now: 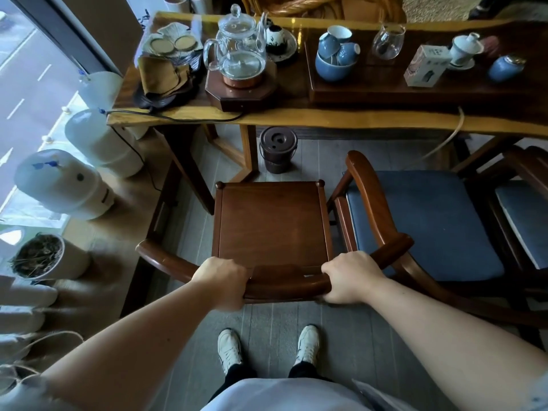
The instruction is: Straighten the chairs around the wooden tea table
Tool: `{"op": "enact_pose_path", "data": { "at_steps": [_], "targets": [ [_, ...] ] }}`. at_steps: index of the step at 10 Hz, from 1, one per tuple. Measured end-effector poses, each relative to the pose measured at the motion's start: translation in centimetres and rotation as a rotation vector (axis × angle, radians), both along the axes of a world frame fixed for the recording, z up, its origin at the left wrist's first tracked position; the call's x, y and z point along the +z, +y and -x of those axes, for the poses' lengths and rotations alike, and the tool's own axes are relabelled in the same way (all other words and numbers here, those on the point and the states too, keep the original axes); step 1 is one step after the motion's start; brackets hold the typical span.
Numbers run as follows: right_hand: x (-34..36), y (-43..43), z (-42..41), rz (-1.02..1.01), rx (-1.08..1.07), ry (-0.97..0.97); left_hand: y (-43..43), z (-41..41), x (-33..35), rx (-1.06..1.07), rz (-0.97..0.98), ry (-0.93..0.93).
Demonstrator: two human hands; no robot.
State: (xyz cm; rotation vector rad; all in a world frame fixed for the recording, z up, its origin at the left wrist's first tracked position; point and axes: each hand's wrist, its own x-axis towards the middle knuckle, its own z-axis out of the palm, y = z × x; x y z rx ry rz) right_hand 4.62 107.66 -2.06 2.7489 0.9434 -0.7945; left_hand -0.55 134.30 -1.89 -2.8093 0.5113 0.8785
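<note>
A dark wooden chair (pixel 271 223) with a bare square seat stands in front of me, facing the wooden tea table (pixel 326 118). My left hand (pixel 222 281) and my right hand (pixel 348 275) both grip its curved back rail, one at each side of the centre splat. To its right, touching or nearly touching it, stands a second chair (pixel 421 221) with a blue cushion. A third chair (pixel 525 215) with a blue cushion shows at the right edge. The first chair's front edge sits just short of the table's near edge.
A brown lidded bucket (pixel 277 152) stands on the floor under the table. White water jugs (pixel 63 185) and a pot (pixel 44 256) line the window at left. A glass kettle (pixel 240 51), blue cups (pixel 336 54) and a box (pixel 424 65) sit on the table.
</note>
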Motion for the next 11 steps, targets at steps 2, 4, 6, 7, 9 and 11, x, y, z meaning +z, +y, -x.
{"op": "enact_pose_path", "data": {
  "at_steps": [2, 4, 6, 7, 9, 11],
  "targets": [
    [0.5, 0.0, 0.2, 0.023, -0.012, 0.061, 0.1, 0.5, 0.4, 0.036, 0.042, -0.024],
    [0.7, 0.3, 0.6, 0.031, -0.046, 0.074, 0.3, 0.7, 0.7, 0.034, 0.085, -0.024],
    [0.6, 0.7, 1.0, 0.002, -0.038, 0.057, 1.0, 0.7, 0.3, 0.028, 0.09, -0.001],
    [0.6, 1.2, 1.6, -0.023, -0.038, 0.062, 1.6, 0.9, 0.2, 0.021, 0.079, 0.016],
    [0.1, 1.9, 2.8, -0.04, -0.035, 0.019, 2.5, 1.5, 0.8, 0.031, 0.047, 0.023],
    [3.5, 2.3, 0.4, -0.096, -0.041, 0.073, 3.0, -0.6, 2.7, 0.061, 0.083, -0.079]
  ]
}}
